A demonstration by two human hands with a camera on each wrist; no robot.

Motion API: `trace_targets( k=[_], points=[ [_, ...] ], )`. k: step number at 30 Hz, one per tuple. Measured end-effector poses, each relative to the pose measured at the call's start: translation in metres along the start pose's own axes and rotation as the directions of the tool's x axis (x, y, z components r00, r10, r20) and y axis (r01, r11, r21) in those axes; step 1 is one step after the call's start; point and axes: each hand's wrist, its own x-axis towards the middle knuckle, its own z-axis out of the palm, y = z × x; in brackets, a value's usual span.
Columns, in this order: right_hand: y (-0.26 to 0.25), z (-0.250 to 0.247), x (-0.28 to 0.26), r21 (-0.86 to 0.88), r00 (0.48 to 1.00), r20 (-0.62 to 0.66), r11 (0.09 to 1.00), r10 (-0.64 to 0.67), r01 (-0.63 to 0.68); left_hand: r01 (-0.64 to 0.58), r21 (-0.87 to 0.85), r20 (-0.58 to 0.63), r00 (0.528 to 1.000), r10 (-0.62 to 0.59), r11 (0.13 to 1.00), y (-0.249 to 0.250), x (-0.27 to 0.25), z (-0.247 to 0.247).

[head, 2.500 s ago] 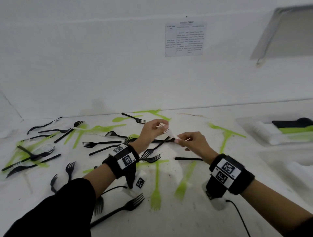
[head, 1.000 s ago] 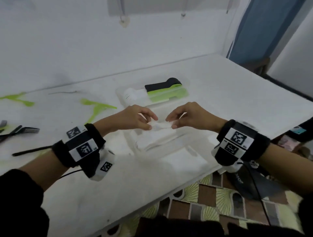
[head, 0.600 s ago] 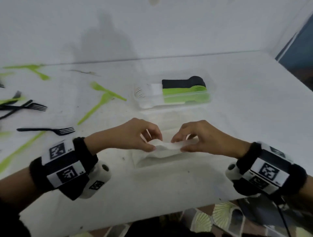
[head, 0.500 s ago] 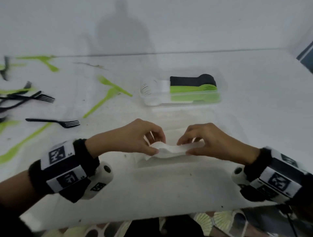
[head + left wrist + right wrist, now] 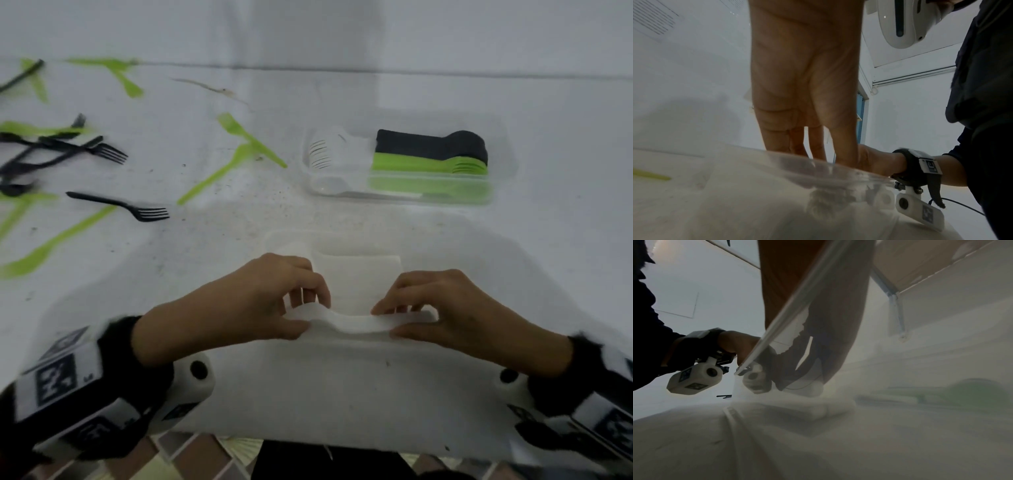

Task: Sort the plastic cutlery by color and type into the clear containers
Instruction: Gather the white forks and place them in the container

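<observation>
Both hands hold a stack of white plastic cutlery [image 5: 356,320] by its ends, just above the near clear container [image 5: 291,240]. My left hand [image 5: 310,317] pinches the left end and my right hand [image 5: 387,322] pinches the right end. More white cutlery [image 5: 356,277] lies in that container behind the held stack. In the left wrist view the fingers [image 5: 818,142] reach down past the clear rim [image 5: 838,168]. The right wrist view shows white cutlery [image 5: 797,327] against the palm, behind the container's rim [image 5: 785,305].
A second clear container [image 5: 503,164] farther back holds black spoons [image 5: 428,147], green spoons [image 5: 428,166] and white forks [image 5: 329,154]. Loose black forks [image 5: 120,205] and green cutlery [image 5: 212,178] lie scattered on the white table at left. The table's front edge is just below my wrists.
Both hands carried the white cutlery from the scattered pile over to the near container and have lowered it closer to the white stack inside. Both still pinch it.
</observation>
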Motion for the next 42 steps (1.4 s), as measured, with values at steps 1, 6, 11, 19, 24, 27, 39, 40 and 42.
trace_targets(
  k=[1, 6, 11, 19, 24, 27, 39, 40, 42],
  points=[
    [0.001, 0.0, 0.0, 0.026, 1.0, 0.012, 1.0, 0.002, -0.002, 0.005, -0.003, 0.014, 1.0, -0.005, 1.0, -0.001, 0.001, 0.0],
    [0.004, 0.003, 0.005, 0.017, 0.997, 0.079, 1.0, 0.013, -0.015, 0.047, 0.068, 0.08, 0.995, -0.053, 0.997, -0.003, 0.007, 0.0],
    [0.004, 0.005, 0.007, -0.098, 0.996, 0.068, 0.994, 0.053, -0.047, 0.042, 0.235, 0.048, 0.997, -0.055, 0.971, -0.003, 0.009, 0.0],
    [0.005, 0.007, 0.01, -0.161, 0.992, 0.066, 0.982, 0.109, -0.097, 0.053, 0.343, 0.068, 0.994, -0.081, 0.938, -0.005, 0.017, -0.005],
    [0.002, 0.005, 0.012, -0.166, 0.983, 0.096, 0.977, 0.154, -0.136, 0.064, 0.399, 0.101, 0.988, -0.113, 0.915, -0.003, 0.025, -0.006],
    [0.003, 0.006, 0.012, -0.176, 0.979, 0.096, 0.972, 0.177, -0.159, 0.065, 0.402, 0.103, 0.988, -0.116, 0.913, -0.004, 0.025, -0.006],
    [0.001, 0.006, 0.013, -0.163, 0.974, 0.093, 0.968, 0.206, -0.19, 0.088, 0.393, 0.118, 0.982, -0.145, 0.915, -0.008, 0.029, -0.002],
    [0.001, 0.006, 0.012, -0.17, 0.973, 0.098, 0.967, 0.211, -0.192, 0.087, 0.384, 0.115, 0.983, -0.141, 0.919, -0.008, 0.028, -0.001],
    [-0.001, 0.006, 0.012, -0.192, 0.971, 0.106, 0.963, 0.214, -0.191, 0.076, 0.368, 0.093, 0.989, -0.118, 0.927, -0.01, 0.025, 0.001]
  ],
)
